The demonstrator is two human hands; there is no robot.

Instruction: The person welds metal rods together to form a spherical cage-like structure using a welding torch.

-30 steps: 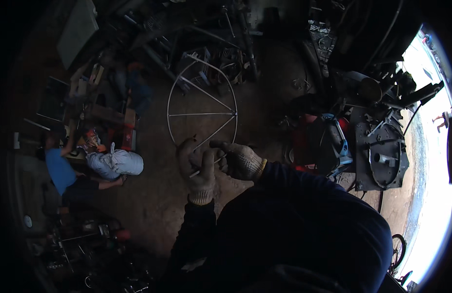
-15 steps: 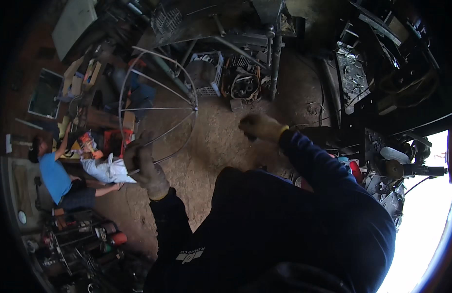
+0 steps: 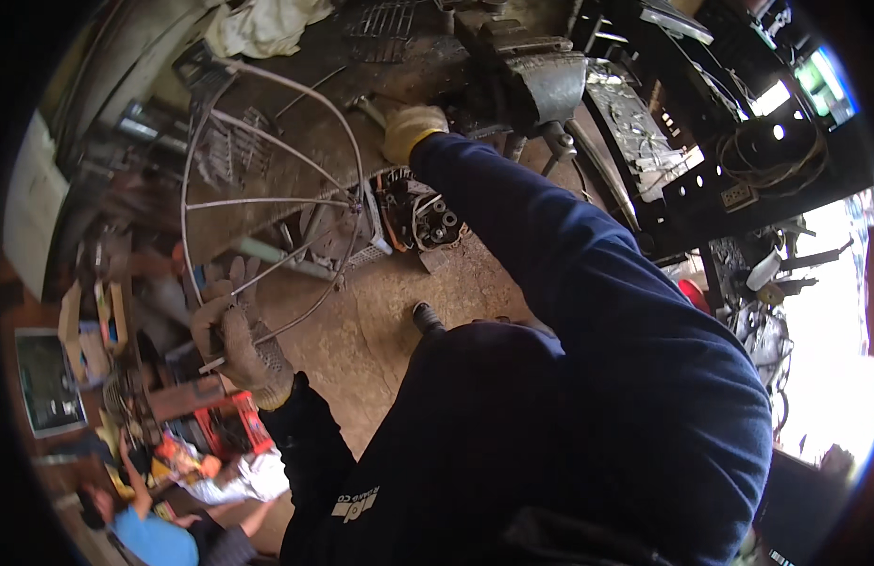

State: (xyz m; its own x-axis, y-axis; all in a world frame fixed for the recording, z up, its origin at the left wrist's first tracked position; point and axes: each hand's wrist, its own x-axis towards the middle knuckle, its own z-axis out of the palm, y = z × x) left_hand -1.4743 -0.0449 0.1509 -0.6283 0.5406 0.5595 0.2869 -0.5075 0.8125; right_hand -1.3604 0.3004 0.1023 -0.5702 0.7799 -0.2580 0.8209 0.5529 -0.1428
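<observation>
My left hand [image 3: 243, 344], in a dirty work glove, is closed around the lower edge of a round metal frame [image 3: 267, 201]. The frame is a thin rod ring with several spokes meeting at its right side, held up in front of the workbench. My right hand [image 3: 414, 132], in a yellowish glove, is stretched out over the bench with its fingers curled. It is at what looks like a hammer [image 3: 367, 109], whose handle the glove partly hides.
A bench vise [image 3: 541, 80] stands right of my right hand, and a metal grate [image 3: 380, 30] lies at the back. Below the bench are a crate [image 3: 366, 241] and a container of metal parts [image 3: 437, 224]. Another person [image 3: 154, 533] in a blue shirt is at lower left.
My right hand has reached forward from above the floor to the hammer on the bench. My left hand still holds the frame, now further left. The view has moved closer to the bench.
</observation>
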